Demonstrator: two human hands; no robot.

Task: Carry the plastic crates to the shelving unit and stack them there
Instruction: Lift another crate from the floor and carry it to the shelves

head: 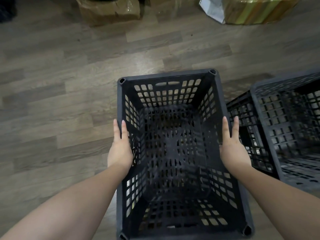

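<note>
A black slotted plastic crate (170, 77) sits below me, open side up and empty, seen from above the wooden floor. My left hand (120, 146) grips its left rim, fingers straddling the edge. My right hand (232, 146) grips the right rim the same way. To the right stand more black crates (284, 118), one nested or leaning against another (242, 116). The shelving unit is not in view.
Wood-pattern floor (69, 84) spreads to the left and ahead. A taped cardboard box (110, 9) stands at the top centre. A yellow-green wrapped package (259, 9) with a white bag (214, 9) lies at the top right.
</note>
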